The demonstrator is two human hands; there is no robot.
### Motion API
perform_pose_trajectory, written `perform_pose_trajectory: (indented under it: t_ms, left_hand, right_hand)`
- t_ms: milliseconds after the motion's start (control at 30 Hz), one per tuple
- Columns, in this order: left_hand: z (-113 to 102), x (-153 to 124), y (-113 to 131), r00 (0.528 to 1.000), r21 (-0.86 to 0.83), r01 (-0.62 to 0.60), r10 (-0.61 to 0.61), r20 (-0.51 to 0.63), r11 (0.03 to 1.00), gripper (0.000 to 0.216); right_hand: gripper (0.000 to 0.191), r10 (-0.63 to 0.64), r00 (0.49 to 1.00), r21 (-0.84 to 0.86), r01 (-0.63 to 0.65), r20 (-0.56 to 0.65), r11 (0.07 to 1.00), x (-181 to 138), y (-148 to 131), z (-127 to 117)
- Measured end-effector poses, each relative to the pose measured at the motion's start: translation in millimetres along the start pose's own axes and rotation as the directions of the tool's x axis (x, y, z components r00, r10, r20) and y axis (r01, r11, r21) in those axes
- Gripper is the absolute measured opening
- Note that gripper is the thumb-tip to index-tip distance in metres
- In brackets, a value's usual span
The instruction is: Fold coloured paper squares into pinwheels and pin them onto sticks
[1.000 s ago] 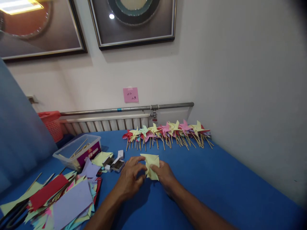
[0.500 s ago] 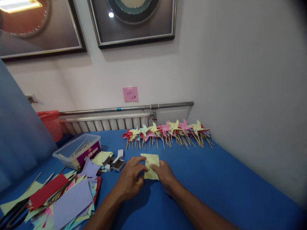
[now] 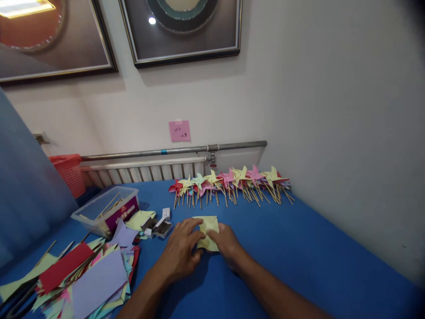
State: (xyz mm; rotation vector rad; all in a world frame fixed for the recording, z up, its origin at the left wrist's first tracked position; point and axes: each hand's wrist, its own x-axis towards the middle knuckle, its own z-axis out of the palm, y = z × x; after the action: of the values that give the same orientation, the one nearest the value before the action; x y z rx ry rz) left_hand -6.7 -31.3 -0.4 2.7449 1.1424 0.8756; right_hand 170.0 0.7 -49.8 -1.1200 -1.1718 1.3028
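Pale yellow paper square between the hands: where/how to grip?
I'd pinch the paper square at its right edge, from the right, thumb on top, as the right hand does: it looks thin and flattish, with the left hand at the opposite edge.

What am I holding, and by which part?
Pale yellow paper, held at its right side in your right grip. Your left grip is at its left side; whether it holds on is unclear.

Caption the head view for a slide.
Left hand and right hand at a yellow paper square, pinwheels lined up beyond on the blue tabletop.
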Motion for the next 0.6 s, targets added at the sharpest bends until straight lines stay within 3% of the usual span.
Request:
perform_pose_trajectory:
  t_ms: [167,300,467,600]
  left_hand:
    - [2.8,1.7,-4.4,1.000,0.031,-0.003,0.004,-0.024,1.000,0.025]
    - [2.0,2.9,-5.5,0.999,-0.047,0.021,-0.023,-0.031,0.999,0.017]
    - [3.2,5.4,-1.4,0.988,-0.181,0.146,-0.152,-0.021,0.973,0.013]
    - [15.4,7.7,-2.8,0.953,-0.276,0.259,-0.292,-0.084,0.926,0.013]
  right_hand:
    - [0.028,0.057,0.998,-0.007,-0.057,0.011,0.998,-3.8,-8.5,1.2]
    - [0.035,0.077,0.996,0.018,-0.078,0.054,0.997,-7.3,-12.3,1.5]
    - [0.030,0.075,0.995,-0.004,-0.075,0.066,0.997,-7.3,-14.1,3.2]
    - [0.029,0.064,0.996,-0.023,-0.063,0.055,0.998,-4.4,-10.4,3.9]
